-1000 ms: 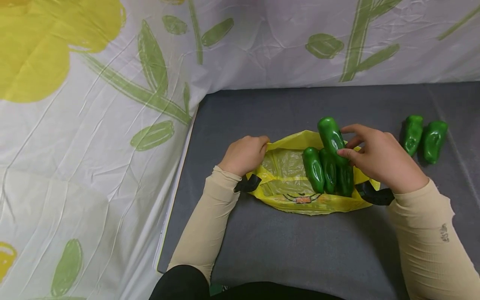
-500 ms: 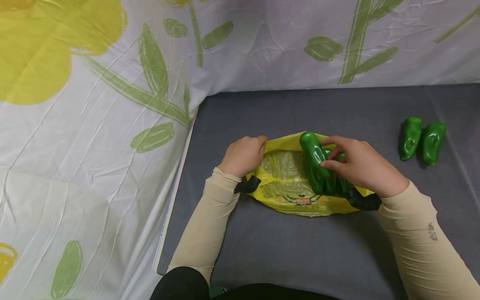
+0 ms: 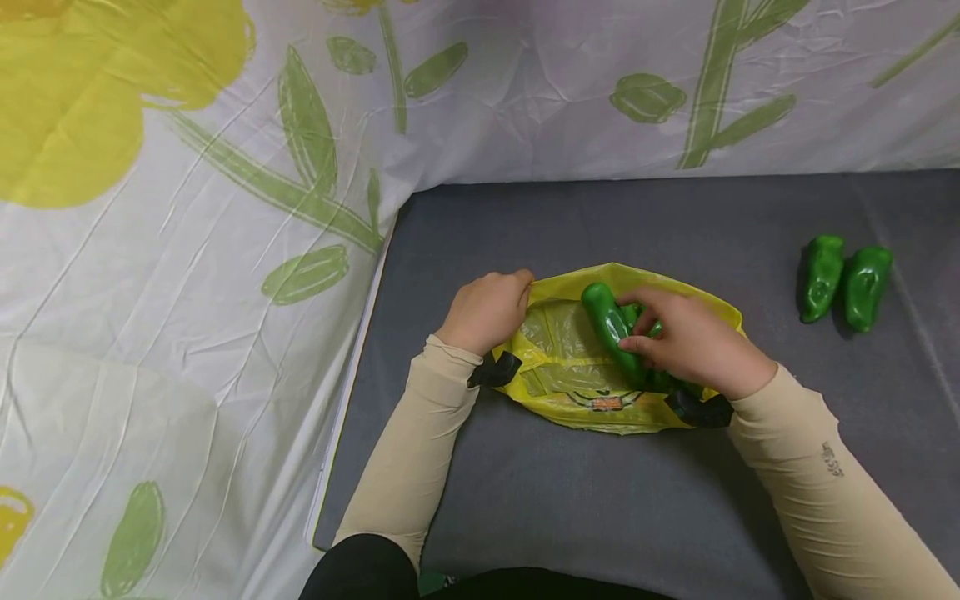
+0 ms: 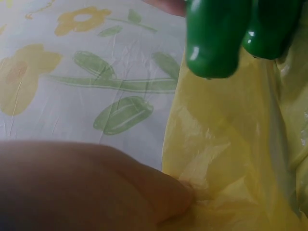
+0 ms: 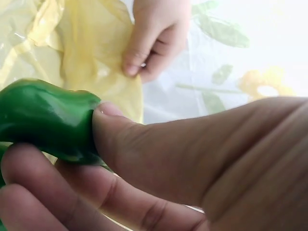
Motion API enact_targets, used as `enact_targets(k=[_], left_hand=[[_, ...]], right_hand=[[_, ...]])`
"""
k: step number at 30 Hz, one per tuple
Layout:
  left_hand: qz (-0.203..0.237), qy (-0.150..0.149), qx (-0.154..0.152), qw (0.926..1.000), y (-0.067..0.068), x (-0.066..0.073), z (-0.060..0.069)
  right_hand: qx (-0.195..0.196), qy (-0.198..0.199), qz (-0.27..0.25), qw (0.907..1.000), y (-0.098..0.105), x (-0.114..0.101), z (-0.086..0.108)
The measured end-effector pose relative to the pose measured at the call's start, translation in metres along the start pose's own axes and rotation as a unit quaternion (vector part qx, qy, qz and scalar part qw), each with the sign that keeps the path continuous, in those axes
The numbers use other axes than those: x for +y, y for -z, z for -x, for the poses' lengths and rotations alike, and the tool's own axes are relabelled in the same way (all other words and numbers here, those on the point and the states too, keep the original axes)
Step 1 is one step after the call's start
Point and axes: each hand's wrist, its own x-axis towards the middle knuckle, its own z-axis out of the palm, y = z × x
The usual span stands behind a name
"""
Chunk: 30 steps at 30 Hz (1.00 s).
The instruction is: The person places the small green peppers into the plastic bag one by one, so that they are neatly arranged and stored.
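Note:
My left hand pinches the left edge of a yellow plastic bag, which lies with its mouth wide. Between thumb and fingers my right hand holds a green pepper over the bag's mouth, tilted with its upper end to the left. Other green peppers in the bag are partly hidden under the right hand. The left wrist view has the left hand at the bag's edge and two green peppers above. In the right wrist view, the thumb presses the held pepper.
Two more green peppers lie side by side on the dark grey table, to the right of the bag. A white cloth with a flower print hangs behind the table and along its left side.
My right hand has moved left and slightly down with the pepper, from the bag's right part toward its middle, and the pepper has tilted further. The left hand has stayed at the bag's edge.

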Motion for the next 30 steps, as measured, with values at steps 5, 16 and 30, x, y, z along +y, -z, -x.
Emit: enact_targets(k=[5,16,30], left_hand=[[-0.005,-0.003,0.001,1.0,0.0,0.0,0.001],[-0.008,-0.005,0.012,0.9999,0.002,0.001,0.001],[-0.004,-0.004,0.013,0.9999,0.0,0.001,0.001]], right_hand=[[-0.016,0.006,-0.002,0.9999,-0.008,0.001,-0.004],[-0.053,-0.005,-0.004,0.9986,-0.017,0.002,-0.009],[-0.079,-0.015,0.004,0.9967,-0.023,0.004,-0.012]])
